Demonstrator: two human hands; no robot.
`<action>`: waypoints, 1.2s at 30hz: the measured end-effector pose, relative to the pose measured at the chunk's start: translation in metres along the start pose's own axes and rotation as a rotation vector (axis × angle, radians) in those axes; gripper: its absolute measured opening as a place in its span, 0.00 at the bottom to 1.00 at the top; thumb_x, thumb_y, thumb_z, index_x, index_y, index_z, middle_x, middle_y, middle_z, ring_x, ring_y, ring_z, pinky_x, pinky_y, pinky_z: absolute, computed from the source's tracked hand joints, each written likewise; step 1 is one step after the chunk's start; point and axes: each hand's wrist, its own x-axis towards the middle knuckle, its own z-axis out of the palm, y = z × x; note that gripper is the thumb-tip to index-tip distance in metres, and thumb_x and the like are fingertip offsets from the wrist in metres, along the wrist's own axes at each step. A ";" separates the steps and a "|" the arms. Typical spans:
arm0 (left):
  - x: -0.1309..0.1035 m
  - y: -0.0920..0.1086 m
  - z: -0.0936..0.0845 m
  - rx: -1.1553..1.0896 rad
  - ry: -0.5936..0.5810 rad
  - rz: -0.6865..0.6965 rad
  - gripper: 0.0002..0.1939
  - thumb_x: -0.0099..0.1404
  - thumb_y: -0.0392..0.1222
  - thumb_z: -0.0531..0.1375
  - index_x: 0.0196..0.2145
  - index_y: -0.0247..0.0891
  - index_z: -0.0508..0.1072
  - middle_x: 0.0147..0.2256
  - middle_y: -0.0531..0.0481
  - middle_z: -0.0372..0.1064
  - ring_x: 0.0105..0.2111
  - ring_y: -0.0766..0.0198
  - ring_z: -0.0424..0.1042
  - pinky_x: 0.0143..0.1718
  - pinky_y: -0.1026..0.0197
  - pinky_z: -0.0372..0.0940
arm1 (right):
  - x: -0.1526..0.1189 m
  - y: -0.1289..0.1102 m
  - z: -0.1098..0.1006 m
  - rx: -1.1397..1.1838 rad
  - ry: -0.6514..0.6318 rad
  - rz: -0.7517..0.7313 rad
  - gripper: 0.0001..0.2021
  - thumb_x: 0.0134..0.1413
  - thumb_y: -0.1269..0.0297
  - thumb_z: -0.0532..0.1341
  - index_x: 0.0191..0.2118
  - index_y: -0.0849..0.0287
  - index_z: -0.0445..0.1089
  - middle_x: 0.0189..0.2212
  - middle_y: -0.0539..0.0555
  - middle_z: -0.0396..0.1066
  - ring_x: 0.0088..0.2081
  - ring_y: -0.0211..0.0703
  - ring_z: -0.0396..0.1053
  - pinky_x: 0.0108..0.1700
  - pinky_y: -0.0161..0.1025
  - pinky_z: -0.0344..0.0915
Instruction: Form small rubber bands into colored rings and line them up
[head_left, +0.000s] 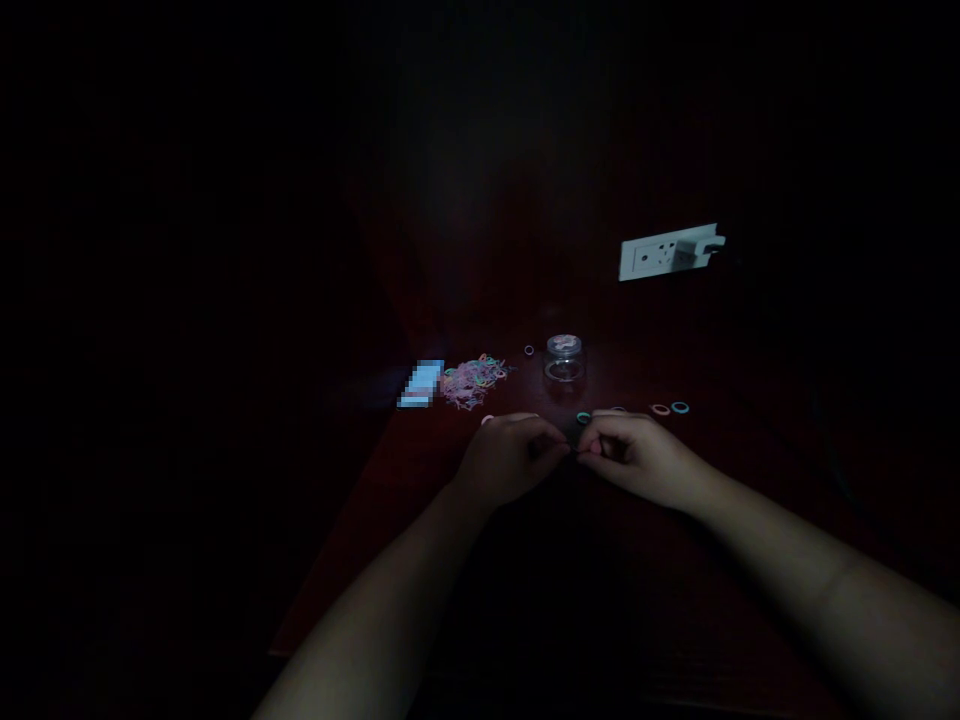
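Observation:
My left hand (510,456) and my right hand (646,458) meet over the dark red table, thumbs and fingertips pinched close together. Something small and dark shows between the fingertips, too dim to make out. Just behind them lies a green ring (583,417), and a pink ring (487,420) peeks out beside my left hand. Beyond my right hand are an orange ring (660,410) and a blue ring (679,408). A clear lidded jar (564,365) stands behind the hands. To its left is a tangled pile of colourful bands (474,382).
A lit, pixelated screen (421,384) lies left of the pile. One small purple ring (529,351) is near the jar. On the wall at the right, a white socket plate (667,252) holds a plug. The table's left edge (330,540) runs diagonally; surroundings are very dark.

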 end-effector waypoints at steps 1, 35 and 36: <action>0.000 0.001 0.000 0.002 -0.005 -0.001 0.06 0.63 0.44 0.61 0.35 0.42 0.77 0.32 0.54 0.74 0.32 0.67 0.71 0.35 0.62 0.62 | 0.000 0.000 0.000 0.005 0.001 0.003 0.03 0.54 0.69 0.61 0.30 0.58 0.70 0.26 0.49 0.65 0.25 0.36 0.61 0.27 0.35 0.59; 0.002 0.009 0.002 -0.040 -0.004 0.024 0.04 0.61 0.39 0.59 0.31 0.40 0.75 0.28 0.54 0.73 0.29 0.66 0.70 0.34 0.62 0.62 | -0.001 0.002 0.004 0.054 -0.018 0.067 0.06 0.59 0.67 0.57 0.37 0.58 0.72 0.26 0.49 0.66 0.26 0.36 0.60 0.29 0.35 0.60; 0.001 0.008 0.002 -0.048 -0.013 0.034 0.04 0.61 0.39 0.59 0.32 0.40 0.75 0.29 0.54 0.73 0.30 0.66 0.70 0.34 0.62 0.62 | -0.001 0.002 0.004 0.054 -0.016 0.068 0.06 0.59 0.67 0.57 0.36 0.58 0.72 0.26 0.49 0.65 0.26 0.36 0.60 0.29 0.35 0.60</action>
